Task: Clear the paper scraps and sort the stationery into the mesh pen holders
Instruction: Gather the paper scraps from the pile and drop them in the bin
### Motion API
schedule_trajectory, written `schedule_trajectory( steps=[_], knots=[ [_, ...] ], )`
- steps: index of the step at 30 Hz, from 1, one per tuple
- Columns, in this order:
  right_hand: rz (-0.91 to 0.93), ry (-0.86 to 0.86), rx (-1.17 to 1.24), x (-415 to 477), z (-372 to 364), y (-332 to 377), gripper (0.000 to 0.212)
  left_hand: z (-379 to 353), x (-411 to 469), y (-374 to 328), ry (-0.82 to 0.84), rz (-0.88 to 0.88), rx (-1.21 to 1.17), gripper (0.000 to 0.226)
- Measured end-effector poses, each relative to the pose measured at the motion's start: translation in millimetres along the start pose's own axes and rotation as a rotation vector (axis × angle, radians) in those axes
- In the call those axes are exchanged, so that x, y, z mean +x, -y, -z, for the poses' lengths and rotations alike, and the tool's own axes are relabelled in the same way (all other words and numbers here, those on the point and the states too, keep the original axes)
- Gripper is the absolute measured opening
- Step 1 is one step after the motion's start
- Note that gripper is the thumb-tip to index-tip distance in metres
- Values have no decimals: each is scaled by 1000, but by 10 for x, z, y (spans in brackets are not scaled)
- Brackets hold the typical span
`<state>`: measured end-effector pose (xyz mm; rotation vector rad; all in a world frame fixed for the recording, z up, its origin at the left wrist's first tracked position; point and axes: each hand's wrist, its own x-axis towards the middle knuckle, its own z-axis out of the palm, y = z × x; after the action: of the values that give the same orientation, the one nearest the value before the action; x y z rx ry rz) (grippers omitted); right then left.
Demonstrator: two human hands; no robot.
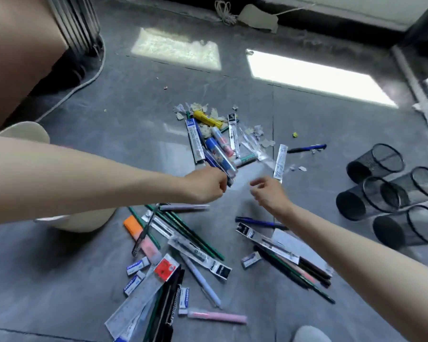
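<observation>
Nearest: pink pen [218, 318] flat on grey floor [72, 280], erasers [137, 264] and packed rulers [134, 309] just beside, green pencils [193, 234] fanned above. Bare floor left of this heap. Mid: left hand [205, 186] fisted, fingers curled round near end of dark blue pen [211, 160]; right hand [269, 191] apart from it, fingers half curled (blurred, cannot tell any grip). Open strip of floor between the hands. Right edge: four mesh pen holders [374, 164] tipped on their sides, bunched together. Farther: paper scraps [200, 108] around yellow glue stick [208, 118], bare floor beyond.
</observation>
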<state>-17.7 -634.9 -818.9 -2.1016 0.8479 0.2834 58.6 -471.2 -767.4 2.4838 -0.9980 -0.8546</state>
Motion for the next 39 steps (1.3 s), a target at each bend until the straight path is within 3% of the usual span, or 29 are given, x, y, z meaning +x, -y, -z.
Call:
schedule_trajectory(
  steps=[3, 5, 8, 12, 16, 19, 22, 24, 27, 31, 34, 39],
  knots=[
    [-119, -56, -206, 8, 336, -500, 28, -410, 378, -372, 208, -97, 138, 17],
    [-162, -74, -263, -36, 462, -716, 27, -686, 565, -563, 259, -142, 220, 22],
    [-181, -28, -297, -53, 515, -904, 18, -961, 730, -750, 216, -200, 274, 16],
    [-173, -9, -268, -19, 510, -1032, 32, -1150, 763, -682, 184, -268, 260, 12],
    [-108, 17, -244, -9, 420, -1062, 20, -1241, 626, -506, 217, -296, 124, 16],
    [-78, -56, -273, 17, 322, -1073, 9, -1278, 536, -422, 231, -334, 79, 17],
    [-72, -90, -220, 15, 283, -1032, 23, -1270, 491, -367, 245, -331, 57, 17],
    [-37, -22, -194, -28, 286, -990, 30, -1249, 491, -333, 250, -304, 45, 16],
    [8, 64, -322, -63, 261, -971, 24, -1210, 519, -272, 256, -249, 27, 13],
    [-28, -40, -215, 44, 262, -963, 12, -1123, 533, -207, 236, -188, -26, 9],
    [-71, -175, -90, 128, 275, -1000, 18, -1055, 515, -194, 209, -183, -39, 11],
    [-59, -182, -60, 186, 271, -1003, 16, -969, 480, -202, 193, -199, -33, 15]
  ],
)
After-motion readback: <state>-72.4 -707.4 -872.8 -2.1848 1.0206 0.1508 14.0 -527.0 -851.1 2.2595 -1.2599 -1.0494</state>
